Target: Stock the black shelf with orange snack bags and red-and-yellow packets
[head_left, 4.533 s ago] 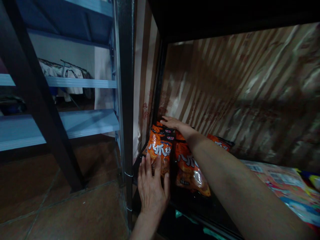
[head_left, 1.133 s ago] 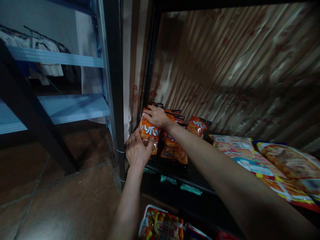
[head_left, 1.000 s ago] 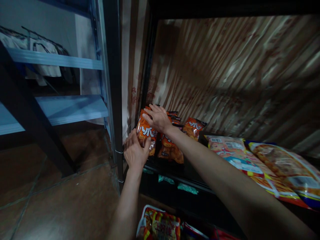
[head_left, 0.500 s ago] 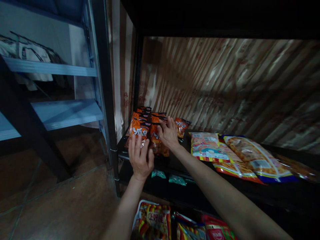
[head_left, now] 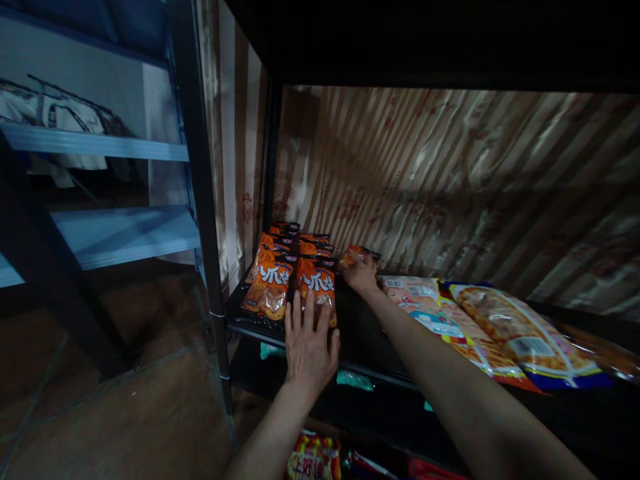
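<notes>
Nearest me, I've got the left hand (head_left: 311, 350) laid out flat, fingers slightly spread, clutching nothing, its fingertips over the lower end of the front orange bag (head_left: 315, 277). Just left, a row of orange bags (head_left: 273, 275) sits on the black shelf (head_left: 356, 333). Farther in, my right hand (head_left: 361, 273) partly covers a lone orange bag (head_left: 356, 251); I can't tell whether it's gripped. Behind: striped curtain (head_left: 425, 153).

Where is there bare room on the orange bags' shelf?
Bare shelf shows between the two orange bag rows and the pink bag, this side of the right hand. Crowded: left, under those rows and the left hand, and right, around the blue-edged bag.
</notes>
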A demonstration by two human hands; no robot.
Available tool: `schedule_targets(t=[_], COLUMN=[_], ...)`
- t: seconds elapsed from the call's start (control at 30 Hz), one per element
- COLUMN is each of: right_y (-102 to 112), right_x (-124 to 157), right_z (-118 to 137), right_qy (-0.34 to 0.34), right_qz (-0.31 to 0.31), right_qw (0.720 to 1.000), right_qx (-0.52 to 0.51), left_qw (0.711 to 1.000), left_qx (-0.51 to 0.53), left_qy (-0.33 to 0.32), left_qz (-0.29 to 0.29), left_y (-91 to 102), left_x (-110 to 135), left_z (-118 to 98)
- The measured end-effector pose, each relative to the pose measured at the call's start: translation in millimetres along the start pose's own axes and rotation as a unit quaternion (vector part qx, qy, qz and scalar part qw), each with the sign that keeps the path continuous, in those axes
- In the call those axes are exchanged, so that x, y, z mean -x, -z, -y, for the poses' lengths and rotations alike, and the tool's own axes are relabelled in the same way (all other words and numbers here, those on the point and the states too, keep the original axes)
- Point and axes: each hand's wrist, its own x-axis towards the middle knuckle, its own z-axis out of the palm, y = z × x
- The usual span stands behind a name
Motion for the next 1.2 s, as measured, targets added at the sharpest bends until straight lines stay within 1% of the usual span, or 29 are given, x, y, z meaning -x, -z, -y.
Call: schedule_targets(t=[0.07,0.1,0.17,0.2,0.23,0.3,0.37,0.4,0.47,0.57,0.63,0.73,0.8,0.87,1.1,1.2], right_y=[-3,-3,-3,-2,-1,1,5,7,12,12,5,-10,-18,-21,-14,-14], right_x=[-3,-3,-7,-10,-15,-28,-45,-53,-68,-81,-84,-82,-80,-80,-83,-85], right_z=[1,3,11,17,23,35,47,53,62,74,81,87,89,90,96,96], right_qy=[0.003,0.018,0.076,0.112,0.148,0.202,0.226,0.229,0.224,0.214,0.209,0.2,0.194,0.184,0.173,0.19], right_qz=[-0.012,-0.029,-0.063,-0.067,-0.055,0.004,0.067,0.085,0.101,0.138,0.164,0.186,0.191,0.189,0.163,0.165], right_qw=[1.0,0.999,0.995,0.991,0.987,0.979,0.971,0.969,0.969,0.966,0.963,0.96,0.96,0.961,0.965,0.96], right_qx=[0.022,0.029,0.031,0.03,0.03,0.036,0.038,0.037,0.036,0.043,0.053,0.067,0.072,0.077,0.106,0.12], left_qw=[1.0,1.0,1.0,1.0,1.0,1.0,1.0,1.0,1.0,1.0,1.0,1.0,1.0,0.999,0.999,0.999], left_qx=[0.0,0.0,0.0,0.0,-0.002,-0.006,-0.011,-0.014,-0.018,-0.02,-0.022,-0.029,-0.028,-0.022,-0.014,-0.02], left_qy=[0.004,0.008,0.013,0.015,0.017,0.02,0.021,0.02,0.017,0.014,0.01,0.005,0.007,0.012,0.027,0.025], left_qz=[0.001,0.001,0.0,-0.002,-0.003,-0.005,-0.004,-0.004,-0.005,-0.01,-0.007,0.003,0.012,0.021,0.019,0.019], left_y=[-2.1,-3.1,-4.9,-5.8,-6.6,-8.3,-10.0,-10.9,-12.7,-15.5,-17.2,-19.2,-20.1,-20.5,-22.6,-24.6], left_x=[-3,-4,-5,-6,-6,-5,-5,-4,-4,-5,-6,-8,-9,-9,-12,-13], left_z=[0,0,0,0,0,-1,-1,-1,-1,0,1,3,3,4,5,6])
